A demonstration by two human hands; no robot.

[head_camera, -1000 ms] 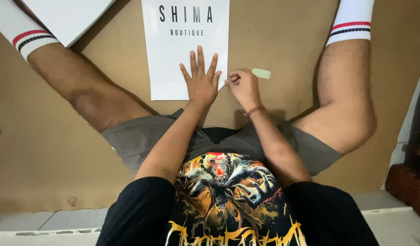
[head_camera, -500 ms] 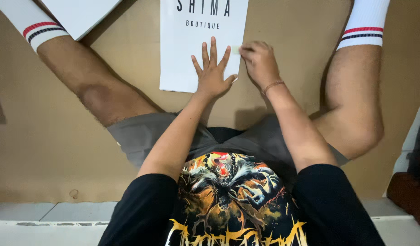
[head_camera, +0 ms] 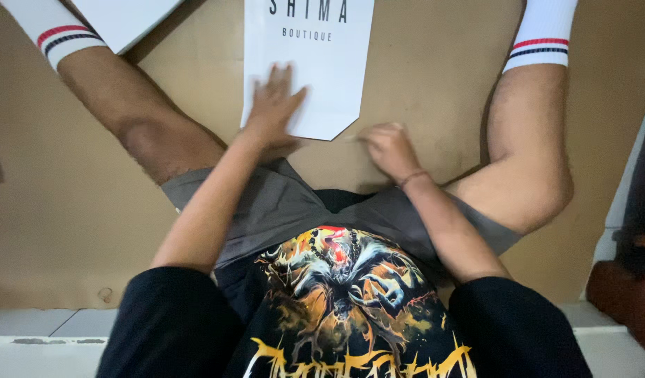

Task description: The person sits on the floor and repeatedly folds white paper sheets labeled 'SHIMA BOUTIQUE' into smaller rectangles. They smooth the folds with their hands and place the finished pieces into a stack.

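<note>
Head view is showing a white paper sheet (head_camera: 329, 77) lying flat on brown cardboard (head_camera: 420, 77) between the person's legs. Left hand (head_camera: 272, 108) is pressing it, fingers spread wide. Right hand (head_camera: 387, 148) is curling loosely beside the clipped corner, apparently empty. Uneven pressure could be letting the sheet slide or crease.

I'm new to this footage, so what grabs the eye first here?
The white paper sheet with one lower corner folded in, lying on the brown cardboard floor between the spread legs. The left hand presses flat on it; the right hand is curled by its folded corner.
</note>
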